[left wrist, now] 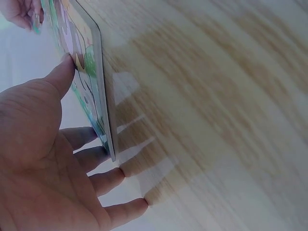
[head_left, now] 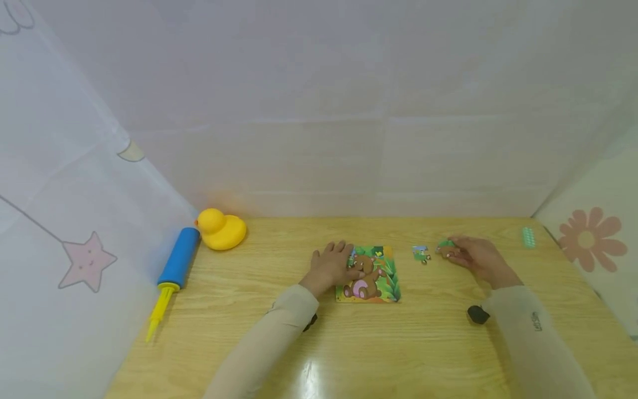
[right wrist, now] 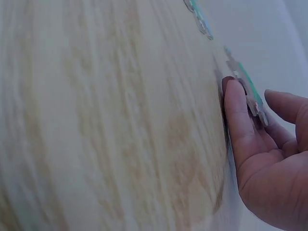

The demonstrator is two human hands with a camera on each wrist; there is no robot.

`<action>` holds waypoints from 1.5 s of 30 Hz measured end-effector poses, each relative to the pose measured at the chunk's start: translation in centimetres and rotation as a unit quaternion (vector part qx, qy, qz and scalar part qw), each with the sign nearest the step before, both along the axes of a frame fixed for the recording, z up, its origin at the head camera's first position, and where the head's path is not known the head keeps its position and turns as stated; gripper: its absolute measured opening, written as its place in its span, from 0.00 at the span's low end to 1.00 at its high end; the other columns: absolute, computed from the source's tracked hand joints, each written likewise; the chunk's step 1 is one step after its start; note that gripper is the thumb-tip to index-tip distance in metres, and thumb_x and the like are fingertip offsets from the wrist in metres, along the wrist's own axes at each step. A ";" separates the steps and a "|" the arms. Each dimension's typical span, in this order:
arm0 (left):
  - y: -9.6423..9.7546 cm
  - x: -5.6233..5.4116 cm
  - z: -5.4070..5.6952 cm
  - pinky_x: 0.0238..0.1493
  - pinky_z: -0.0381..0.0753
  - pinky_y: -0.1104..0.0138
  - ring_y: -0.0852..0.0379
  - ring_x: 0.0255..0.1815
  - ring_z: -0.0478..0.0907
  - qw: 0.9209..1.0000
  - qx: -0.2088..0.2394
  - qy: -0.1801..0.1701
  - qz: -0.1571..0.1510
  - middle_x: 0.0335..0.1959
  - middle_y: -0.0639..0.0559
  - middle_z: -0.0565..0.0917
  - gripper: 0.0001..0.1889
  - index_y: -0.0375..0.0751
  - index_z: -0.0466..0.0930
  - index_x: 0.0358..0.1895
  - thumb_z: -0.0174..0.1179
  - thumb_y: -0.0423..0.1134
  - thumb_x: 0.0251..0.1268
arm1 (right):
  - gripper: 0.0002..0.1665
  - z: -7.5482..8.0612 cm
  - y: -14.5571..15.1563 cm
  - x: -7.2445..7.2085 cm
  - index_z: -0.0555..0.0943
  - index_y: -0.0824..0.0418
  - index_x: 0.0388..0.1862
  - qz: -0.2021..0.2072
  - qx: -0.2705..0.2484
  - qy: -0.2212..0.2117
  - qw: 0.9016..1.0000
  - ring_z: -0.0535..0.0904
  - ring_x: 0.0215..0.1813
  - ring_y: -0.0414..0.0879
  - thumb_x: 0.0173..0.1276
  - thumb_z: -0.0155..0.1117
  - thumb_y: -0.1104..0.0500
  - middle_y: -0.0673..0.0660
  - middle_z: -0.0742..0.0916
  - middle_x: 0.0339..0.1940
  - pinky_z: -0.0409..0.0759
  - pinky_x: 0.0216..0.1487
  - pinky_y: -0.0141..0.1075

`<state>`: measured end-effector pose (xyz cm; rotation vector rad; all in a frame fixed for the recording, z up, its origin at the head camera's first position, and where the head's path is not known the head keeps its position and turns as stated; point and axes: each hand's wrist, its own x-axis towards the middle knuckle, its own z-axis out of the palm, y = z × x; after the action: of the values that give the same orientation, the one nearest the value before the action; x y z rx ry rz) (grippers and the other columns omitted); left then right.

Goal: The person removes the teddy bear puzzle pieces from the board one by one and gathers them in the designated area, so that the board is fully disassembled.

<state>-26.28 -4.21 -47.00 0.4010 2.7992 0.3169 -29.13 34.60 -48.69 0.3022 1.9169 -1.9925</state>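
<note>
Though part-green, puzzle pc [head_left: 447, 250] mostly brn

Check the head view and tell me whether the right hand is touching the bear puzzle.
No, the right hand holds a puzzle piece off to the right of the bear puzzle.

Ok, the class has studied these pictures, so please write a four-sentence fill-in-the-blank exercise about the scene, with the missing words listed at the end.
1. The puzzle touched by the left hand pictures an animal, a brown ____.
2. A loose piece is held in the person's ____ hand.
3. The toy duck has a body coloured ____.
4. The pump beside it has a yellow nozzle and a ____ barrel.

Missing words: bear; right; yellow; blue.
</note>
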 end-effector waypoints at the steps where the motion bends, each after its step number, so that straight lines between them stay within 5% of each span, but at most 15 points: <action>1: 0.0 0.0 0.0 0.78 0.54 0.36 0.45 0.84 0.50 1.000 -0.001 0.000 -0.001 0.84 0.51 0.53 0.44 0.55 0.54 0.81 0.57 0.68 0.67 | 0.36 -0.1 0.0 0.0 0.53 0.70 0.81 0.003 0.005 0.000 1.000 0.87 0.43 0.35 0.83 0.49 0.55 0.46 0.83 0.41 0.85 0.54 0.30; 9: -0.1 0.0 -0.2 0.77 0.55 0.36 0.45 0.84 0.50 1.000 -0.004 0.003 -0.003 0.84 0.51 0.54 0.44 0.55 0.55 0.81 0.57 0.69 0.67 | 0.37 -0.1 -0.3 0.3 0.52 0.72 0.81 -0.010 0.016 -0.009 1.000 0.87 0.41 0.35 0.83 0.48 0.54 0.50 0.82 0.44 0.85 0.53 0.29; 17: -0.1 -0.1 0.0 0.78 0.55 0.36 0.45 0.84 0.49 1.000 0.000 0.005 0.002 0.84 0.51 0.53 0.44 0.55 0.54 0.82 0.57 0.68 0.67 | 0.36 1.4 -1.1 1.0 0.63 0.79 0.71 -0.006 0.178 0.037 0.983 0.84 0.37 0.30 0.83 0.44 0.48 0.52 0.80 0.43 0.86 0.47 0.27; 26: 0.0 0.0 0.0 0.78 0.54 0.37 0.45 0.84 0.50 1.000 0.000 0.005 0.003 0.84 0.51 0.53 0.45 0.55 0.54 0.82 0.57 0.68 0.67 | 0.40 1.8 -1.5 1.6 0.55 0.79 0.77 0.025 0.200 0.041 0.979 0.84 0.41 0.30 0.85 0.37 0.46 0.61 0.76 0.57 0.85 0.52 0.29; 32: -0.1 0.1 0.0 0.78 0.54 0.36 0.45 0.84 0.50 1.000 -0.001 0.003 0.003 0.84 0.51 0.54 0.45 0.55 0.54 0.82 0.57 0.68 0.67 | 0.39 1.8 -1.5 1.7 0.64 0.79 0.72 0.034 0.253 0.048 0.966 0.84 0.46 0.37 0.84 0.38 0.45 0.64 0.81 0.58 0.86 0.55 0.35; 45: -0.1 -0.1 -0.2 0.77 0.56 0.36 0.46 0.84 0.50 1.000 -0.005 0.006 -0.003 0.84 0.52 0.54 0.45 0.56 0.54 0.82 0.56 0.69 0.67 | 0.42 2.2 -0.9 1.9 0.58 0.76 0.77 0.060 0.284 0.047 0.956 0.74 0.70 0.64 0.84 0.36 0.42 0.76 0.68 0.75 0.84 0.61 0.40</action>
<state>-26.41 -4.31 -47.21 0.4113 2.8099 0.2991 -27.19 33.66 -46.47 0.2270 2.4764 -1.3651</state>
